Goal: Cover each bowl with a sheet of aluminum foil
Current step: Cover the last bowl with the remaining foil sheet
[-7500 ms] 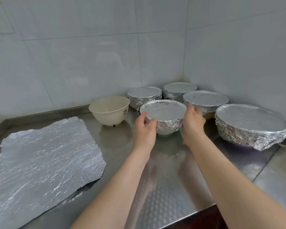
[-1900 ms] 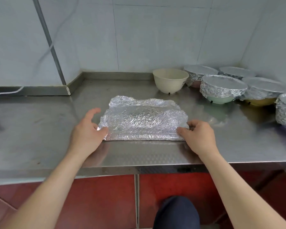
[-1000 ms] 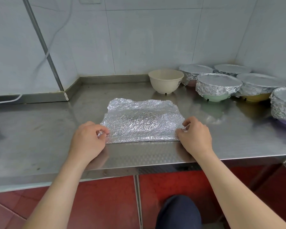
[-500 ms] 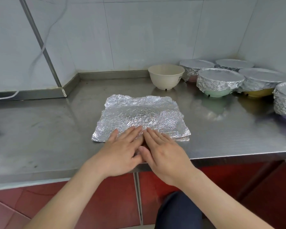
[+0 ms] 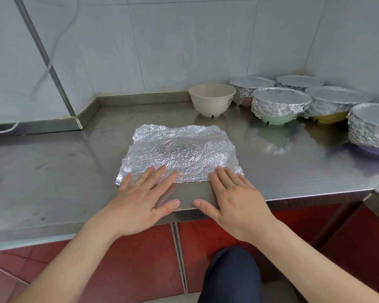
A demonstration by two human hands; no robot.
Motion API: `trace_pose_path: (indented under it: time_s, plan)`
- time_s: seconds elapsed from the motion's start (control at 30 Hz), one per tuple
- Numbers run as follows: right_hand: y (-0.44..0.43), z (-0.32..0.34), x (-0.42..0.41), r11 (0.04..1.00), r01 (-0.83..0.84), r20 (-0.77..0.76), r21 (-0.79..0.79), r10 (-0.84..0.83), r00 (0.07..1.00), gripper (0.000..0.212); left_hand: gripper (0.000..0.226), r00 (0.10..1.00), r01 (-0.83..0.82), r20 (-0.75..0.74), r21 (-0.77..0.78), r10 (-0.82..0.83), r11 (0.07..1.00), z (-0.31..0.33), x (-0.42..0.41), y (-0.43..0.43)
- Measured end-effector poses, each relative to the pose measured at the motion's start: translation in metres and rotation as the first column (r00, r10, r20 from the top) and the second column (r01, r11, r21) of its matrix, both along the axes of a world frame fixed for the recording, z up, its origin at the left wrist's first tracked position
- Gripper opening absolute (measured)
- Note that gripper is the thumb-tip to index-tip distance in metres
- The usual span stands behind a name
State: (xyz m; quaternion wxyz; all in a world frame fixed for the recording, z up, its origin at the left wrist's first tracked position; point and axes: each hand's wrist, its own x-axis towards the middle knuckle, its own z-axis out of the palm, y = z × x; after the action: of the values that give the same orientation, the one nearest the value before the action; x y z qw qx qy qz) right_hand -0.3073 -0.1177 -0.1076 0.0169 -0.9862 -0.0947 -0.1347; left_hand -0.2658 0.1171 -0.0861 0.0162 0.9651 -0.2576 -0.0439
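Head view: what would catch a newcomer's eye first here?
The crinkled foil sheet lies on the steel counter, with the left hand and right hand pressing flat on its near edge. Behind it stands one uncovered cream bowl, beside five foil-covered bowls clustered in the right corner.

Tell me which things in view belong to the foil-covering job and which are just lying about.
On the job:
foil sheet, pressed flat by left hand and right hand
uncovered cream bowl, not yet wrapped
foil-covered bowls, five, already done

Just there:
white cable along the wall
steel counter
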Motion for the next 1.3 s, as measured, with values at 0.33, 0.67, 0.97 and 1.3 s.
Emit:
trace_pose_path:
  time_s: [0.33,0.67,0.97,1.3]
  plan:
    - [-0.009,0.031,0.0,0.972,0.221,-0.053,-0.081,-0.226,0.973,0.106,0.085,0.997,-0.047,-0.054,-0.003,0.047,0.999,0.007,-0.005,0.01]
    - [-0.004,0.022,0.059,0.997,0.023,-0.275,0.07,-0.003,0.961,0.073,0.059,0.998,-0.039,0.038,-0.016,0.04,0.999,0.012,0.067,-0.024]
    - [-0.004,0.044,0.086,0.996,0.031,-0.302,0.086,-0.004,0.953,0.071,0.071,0.991,-0.055,-0.123,0.025,0.058,0.998,0.026,0.094,-0.032]
    - [-0.014,0.074,0.189,0.963,0.08,0.034,0.259,-0.091,0.995,0.054,0.067,0.958,-0.237,-0.161,0.026,0.238,0.971,0.018,0.144,-0.02]
